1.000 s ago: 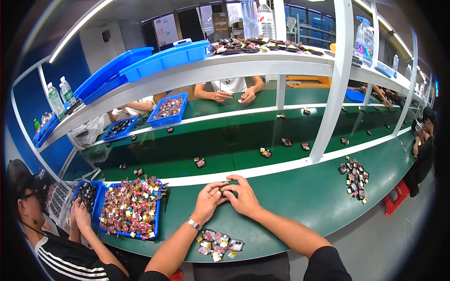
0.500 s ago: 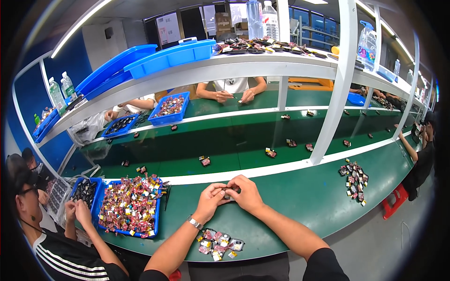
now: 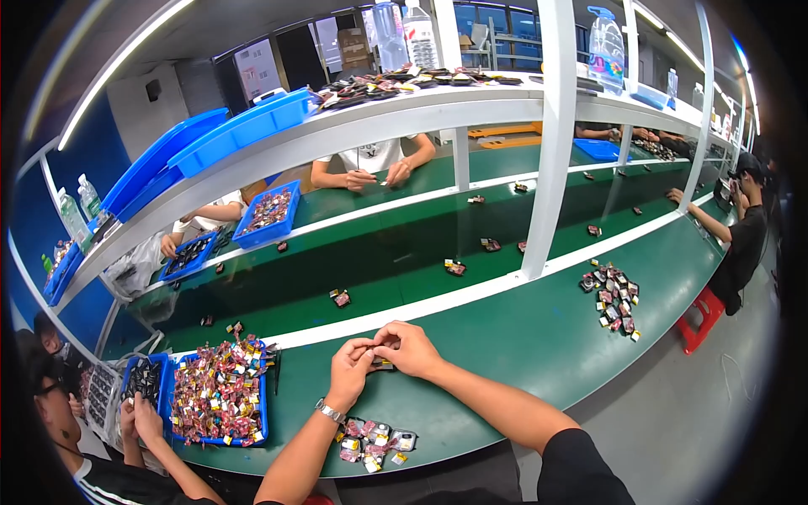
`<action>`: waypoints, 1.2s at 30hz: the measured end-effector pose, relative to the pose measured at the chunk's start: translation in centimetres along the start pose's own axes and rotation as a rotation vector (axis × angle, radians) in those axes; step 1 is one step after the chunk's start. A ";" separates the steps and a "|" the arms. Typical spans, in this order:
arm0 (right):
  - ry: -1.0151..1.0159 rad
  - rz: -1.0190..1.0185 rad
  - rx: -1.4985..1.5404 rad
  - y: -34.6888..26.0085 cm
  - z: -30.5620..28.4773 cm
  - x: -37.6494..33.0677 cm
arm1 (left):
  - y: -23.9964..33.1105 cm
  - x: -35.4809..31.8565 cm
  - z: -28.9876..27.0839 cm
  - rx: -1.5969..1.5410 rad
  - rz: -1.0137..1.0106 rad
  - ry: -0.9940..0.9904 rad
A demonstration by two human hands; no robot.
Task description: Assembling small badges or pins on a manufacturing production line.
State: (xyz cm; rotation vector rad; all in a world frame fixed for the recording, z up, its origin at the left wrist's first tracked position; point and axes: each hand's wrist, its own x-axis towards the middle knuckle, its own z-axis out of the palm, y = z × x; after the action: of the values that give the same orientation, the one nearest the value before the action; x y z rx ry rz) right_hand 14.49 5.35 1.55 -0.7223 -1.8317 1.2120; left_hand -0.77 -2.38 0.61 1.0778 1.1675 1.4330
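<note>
My left hand [image 3: 350, 375] and my right hand [image 3: 410, 348] meet above the green bench top [image 3: 471, 370], fingers pinched together around a small dark electronic part [image 3: 384, 364]. A bit of yellow shows on it beneath my fingers, which cover most of the rest. Close to my left wrist, with its metal watch, lies a small group of black-cased parts [image 3: 375, 443] with red, white and yellow pieces. Left of my arm stands a blue tray [image 3: 264, 421] heaped with small red, white and yellow pieces. Black tweezers [image 3: 277, 370] lie along its right side.
More black-cased parts [image 3: 613, 300] lie piled to the right. Beyond a white rail [image 3: 497, 284], a dark green belt [image 3: 396, 290] carries scattered parts. A co-worker's hands [image 3: 139, 419] are by a blue tray of black pieces [image 3: 145, 380]. White posts [image 3: 551, 151] hold an overhead shelf.
The view has turned to the right, so the surroundings sit further left. Both my hands stay together on the small part, with slightly shifted fingers.
</note>
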 end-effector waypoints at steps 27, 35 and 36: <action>0.134 -0.298 -0.242 -1.6 -5.9 -0.7 | 0.9 3.0 0.5 0.163 0.004 -0.023; 0.892 0.038 -0.685 8.3 -27.3 -2.5 | -1.1 17.2 4.3 0.417 0.028 0.138; 0.876 0.125 -0.719 8.2 -29.3 -2.7 | -1.3 17.9 4.7 0.425 0.043 0.123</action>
State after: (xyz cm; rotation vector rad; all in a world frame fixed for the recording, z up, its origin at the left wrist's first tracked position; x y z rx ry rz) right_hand 41.27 19.92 -0.61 -1.4895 -1.4175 0.1499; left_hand 1.37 16.06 1.06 1.3227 1.5941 1.3295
